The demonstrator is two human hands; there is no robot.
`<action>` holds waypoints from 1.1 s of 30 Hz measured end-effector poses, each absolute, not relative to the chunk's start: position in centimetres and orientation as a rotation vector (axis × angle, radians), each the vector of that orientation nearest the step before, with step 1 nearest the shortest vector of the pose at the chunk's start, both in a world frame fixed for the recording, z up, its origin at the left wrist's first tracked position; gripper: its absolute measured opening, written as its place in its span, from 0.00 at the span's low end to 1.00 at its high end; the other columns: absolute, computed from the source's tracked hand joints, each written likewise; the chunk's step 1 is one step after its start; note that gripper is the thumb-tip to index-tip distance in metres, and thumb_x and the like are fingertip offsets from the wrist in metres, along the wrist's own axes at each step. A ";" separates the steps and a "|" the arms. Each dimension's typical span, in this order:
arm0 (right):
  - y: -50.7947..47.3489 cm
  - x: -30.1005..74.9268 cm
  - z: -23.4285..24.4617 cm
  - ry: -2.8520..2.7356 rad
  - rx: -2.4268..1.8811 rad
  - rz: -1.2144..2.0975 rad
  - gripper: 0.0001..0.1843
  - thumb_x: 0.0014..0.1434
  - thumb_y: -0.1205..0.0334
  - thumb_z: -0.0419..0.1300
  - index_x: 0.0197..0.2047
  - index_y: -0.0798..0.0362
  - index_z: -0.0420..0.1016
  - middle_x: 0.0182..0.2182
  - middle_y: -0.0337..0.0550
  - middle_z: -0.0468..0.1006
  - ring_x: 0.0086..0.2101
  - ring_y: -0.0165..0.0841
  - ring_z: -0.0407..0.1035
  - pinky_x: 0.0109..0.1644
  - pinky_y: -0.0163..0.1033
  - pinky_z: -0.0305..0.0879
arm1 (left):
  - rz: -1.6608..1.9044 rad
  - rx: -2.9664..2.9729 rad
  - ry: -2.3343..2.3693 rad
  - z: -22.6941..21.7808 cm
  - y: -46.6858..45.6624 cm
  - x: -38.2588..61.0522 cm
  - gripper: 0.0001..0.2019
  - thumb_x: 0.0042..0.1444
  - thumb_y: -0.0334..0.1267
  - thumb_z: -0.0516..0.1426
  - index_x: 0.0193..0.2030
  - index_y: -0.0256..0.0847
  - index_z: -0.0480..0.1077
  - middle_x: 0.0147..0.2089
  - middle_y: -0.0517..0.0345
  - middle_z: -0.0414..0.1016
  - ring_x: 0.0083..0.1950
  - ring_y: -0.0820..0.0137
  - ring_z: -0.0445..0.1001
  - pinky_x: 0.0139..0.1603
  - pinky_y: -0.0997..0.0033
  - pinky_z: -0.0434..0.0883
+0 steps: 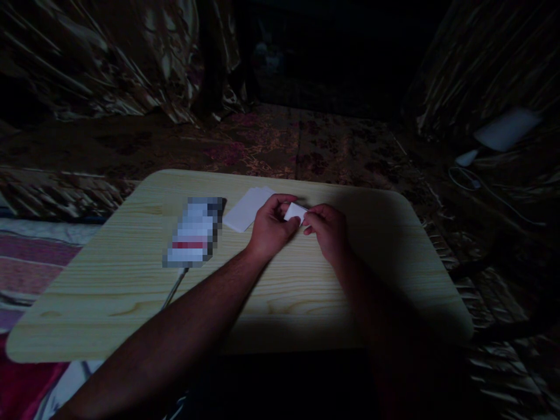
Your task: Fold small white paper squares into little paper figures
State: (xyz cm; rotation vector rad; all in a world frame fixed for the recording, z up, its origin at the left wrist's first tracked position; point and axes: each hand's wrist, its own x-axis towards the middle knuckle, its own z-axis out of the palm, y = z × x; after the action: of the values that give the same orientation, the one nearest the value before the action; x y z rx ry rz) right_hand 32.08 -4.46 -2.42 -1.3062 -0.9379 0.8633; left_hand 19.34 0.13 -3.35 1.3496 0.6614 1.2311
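From where I stand, the left hand (pixel 270 226) is closed on a small white paper (pixel 295 211), thumb in front, seemingly to steady it. The right hand (pixel 329 226) pinches its right edge, perhaps for finer control. The paper is above the middle of the table (pixel 280 318). Just beyond the left hand lie white sheets (pixel 245 211), probably for easy reach; farther left, a blurred phone (pixel 192 230) trails a cable (pixel 175 290).

The little piece (pixel 294 212) in my left grip (pixel 269 227) and right grip (pixel 330 230) looks like smooth, dull paper. Just past my left grip, the sheets (pixel 245 211) look like dull paper too. Below, the counter (pixel 289 286) looks like smooth wood with wavy lines. Far ahead, the curtain (pixel 175 52) is shiny cloth.
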 end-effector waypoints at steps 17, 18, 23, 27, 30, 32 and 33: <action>-4.5 32.1 -2.3 -1.023 -1.373 0.683 0.02 0.49 0.63 0.59 0.28 0.52 0.70 0.18 0.34 0.75 0.20 0.30 0.71 0.27 0.33 0.67 | 1.255 1.426 0.652 -2.9 -0.3 19.4 0.20 0.44 0.27 0.64 0.46 0.39 0.72 0.33 0.60 0.75 0.32 0.75 0.73 0.33 0.76 0.69; -4.5 32.0 -2.3 -1.030 -1.372 0.668 0.02 0.49 0.63 0.60 0.28 0.52 0.69 0.18 0.34 0.75 0.20 0.30 0.70 0.27 0.33 0.67 | 1.255 1.425 0.651 -3.0 -0.3 19.4 0.19 0.44 0.27 0.64 0.46 0.39 0.72 0.33 0.60 0.75 0.32 0.75 0.73 0.33 0.76 0.69; -4.6 31.9 -2.4 -1.066 -1.395 0.603 0.03 0.49 0.62 0.59 0.28 0.51 0.69 0.18 0.34 0.74 0.20 0.30 0.70 0.28 0.34 0.66 | 1.268 1.382 0.640 -2.7 -0.5 19.5 0.19 0.43 0.29 0.66 0.44 0.39 0.71 0.33 0.60 0.74 0.32 0.75 0.73 0.34 0.75 0.70; -4.7 31.8 -2.5 -1.091 -1.452 0.556 0.03 0.50 0.61 0.59 0.29 0.51 0.69 0.19 0.34 0.74 0.22 0.30 0.70 0.28 0.33 0.66 | 1.261 1.337 0.632 -2.2 -0.8 19.5 0.18 0.43 0.31 0.67 0.43 0.39 0.71 0.32 0.61 0.74 0.31 0.75 0.72 0.33 0.75 0.70; -4.7 31.6 -2.6 -1.114 -1.471 0.533 0.04 0.50 0.61 0.59 0.29 0.51 0.70 0.19 0.34 0.74 0.22 0.30 0.69 0.28 0.33 0.64 | 1.267 1.320 0.689 -2.2 -0.8 19.4 0.14 0.45 0.33 0.66 0.40 0.39 0.72 0.30 0.61 0.74 0.29 0.76 0.70 0.31 0.75 0.68; -4.8 31.5 -2.6 -1.123 -1.463 0.541 0.04 0.51 0.60 0.59 0.29 0.51 0.70 0.20 0.35 0.74 0.22 0.30 0.69 0.27 0.34 0.64 | 1.281 1.311 0.733 -2.2 -0.7 19.4 0.11 0.46 0.33 0.65 0.38 0.39 0.72 0.29 0.62 0.73 0.28 0.76 0.69 0.30 0.76 0.67; -4.9 31.4 -2.6 -1.124 -1.454 0.549 0.04 0.51 0.60 0.59 0.29 0.51 0.70 0.20 0.35 0.74 0.22 0.30 0.68 0.27 0.34 0.64 | 1.287 1.309 0.748 -2.3 -0.7 19.3 0.11 0.46 0.33 0.65 0.37 0.39 0.72 0.29 0.62 0.73 0.28 0.76 0.69 0.29 0.76 0.67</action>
State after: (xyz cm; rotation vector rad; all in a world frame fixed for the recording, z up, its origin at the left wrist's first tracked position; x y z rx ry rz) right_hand 31.40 -4.86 -2.61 -1.4540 -1.1236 0.5491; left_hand 19.33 -0.66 -2.26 1.3092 0.7482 1.2870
